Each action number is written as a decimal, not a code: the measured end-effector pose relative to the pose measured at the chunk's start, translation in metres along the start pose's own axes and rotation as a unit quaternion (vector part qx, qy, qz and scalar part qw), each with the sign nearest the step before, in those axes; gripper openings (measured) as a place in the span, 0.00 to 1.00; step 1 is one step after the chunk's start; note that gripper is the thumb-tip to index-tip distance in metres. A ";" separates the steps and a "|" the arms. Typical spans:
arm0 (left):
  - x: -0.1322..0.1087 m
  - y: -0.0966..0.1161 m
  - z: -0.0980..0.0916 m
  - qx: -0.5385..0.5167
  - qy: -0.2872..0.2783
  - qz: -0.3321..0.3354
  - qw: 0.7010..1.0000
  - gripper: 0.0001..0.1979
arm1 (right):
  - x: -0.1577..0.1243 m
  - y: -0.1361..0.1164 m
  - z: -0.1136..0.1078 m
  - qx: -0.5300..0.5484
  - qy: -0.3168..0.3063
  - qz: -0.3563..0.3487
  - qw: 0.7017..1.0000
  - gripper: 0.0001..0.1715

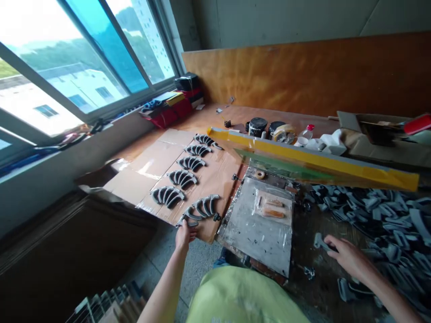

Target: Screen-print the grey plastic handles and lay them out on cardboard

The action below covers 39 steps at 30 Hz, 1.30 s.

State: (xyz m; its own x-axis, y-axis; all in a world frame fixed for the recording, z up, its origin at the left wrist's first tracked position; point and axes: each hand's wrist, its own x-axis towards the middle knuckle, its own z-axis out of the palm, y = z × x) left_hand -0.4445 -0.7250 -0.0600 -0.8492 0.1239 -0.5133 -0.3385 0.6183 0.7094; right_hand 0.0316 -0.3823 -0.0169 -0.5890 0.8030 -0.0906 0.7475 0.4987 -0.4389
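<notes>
My left hand (184,234) reaches to the near edge of a cardboard sheet (148,168) and pinches a curved grey plastic part (188,217) at the end of a row. Several fans of the same curved grey parts (183,178) lie in rows on that cardboard. My right hand (348,259) rests on the dark worktable, fingers closing on one grey part (319,242) at the edge of a big loose heap of grey parts (387,224). Between the hands lies a grey metal plate (249,233) with a plastic-wrapped piece (271,206) on it.
A raised screen frame with a yellow-taped edge (319,161) slants over the plate. Black tins (258,126), a tape roll (284,133) and a small bottle (308,131) stand behind it. A window (67,67) runs along the left, with books (175,101) on the sill. My yellow-green shirt (242,296) fills the bottom.
</notes>
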 end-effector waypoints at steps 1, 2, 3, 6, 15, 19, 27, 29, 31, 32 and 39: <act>0.003 0.002 -0.001 0.014 -0.001 -0.003 1.000 0.30 | 0.008 -0.012 -0.002 0.013 -0.022 -0.018 0.999 0.07; 0.005 0.004 -0.002 0.027 -0.002 -0.008 1.000 0.31 | 0.016 -0.025 -0.004 0.027 -0.032 -0.033 0.999 0.08; 0.007 0.006 -0.004 0.043 -0.002 -0.011 0.999 0.31 | 0.023 -0.038 -0.004 0.037 -0.027 -0.046 0.998 0.09; 0.006 0.012 -0.010 0.105 0.010 -0.006 0.994 0.30 | 0.041 -0.075 -0.001 0.063 -0.001 -0.087 0.994 0.12; -0.026 0.044 0.032 0.281 0.134 0.159 0.937 0.24 | 0.069 -0.141 0.015 0.092 0.029 -0.162 0.982 0.11; -0.015 0.070 0.067 0.333 0.082 0.241 0.908 0.20 | 0.070 -0.146 0.019 0.098 0.009 -0.180 0.979 0.10; -0.011 0.074 0.077 0.385 0.076 0.258 0.883 0.13 | 0.065 -0.135 0.022 0.111 0.009 -0.181 0.977 0.09; -0.018 0.069 0.075 0.387 0.092 0.255 0.881 0.14 | 0.066 -0.132 0.023 0.114 0.007 -0.178 0.977 0.09; -0.025 0.064 0.074 0.385 0.117 0.248 0.881 0.16 | 0.068 -0.131 0.022 0.113 0.003 -0.177 0.978 0.10; -0.028 0.062 0.075 0.384 0.133 0.243 0.881 0.19 | 0.069 -0.132 0.022 0.111 0.000 -0.178 0.978 0.10; -0.039 0.051 0.092 0.330 0.264 0.113 0.899 0.30 | 0.077 -0.150 0.018 0.060 0.009 -0.245 0.968 0.09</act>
State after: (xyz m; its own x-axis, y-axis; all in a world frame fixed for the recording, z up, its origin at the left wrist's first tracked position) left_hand -0.3914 -0.6263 -0.0484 -0.9991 0.0270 0.0323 0.0339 0.9709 0.2369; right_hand -0.1310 -0.4007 0.0260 -0.8574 0.4857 0.1703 0.3376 0.7805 -0.5262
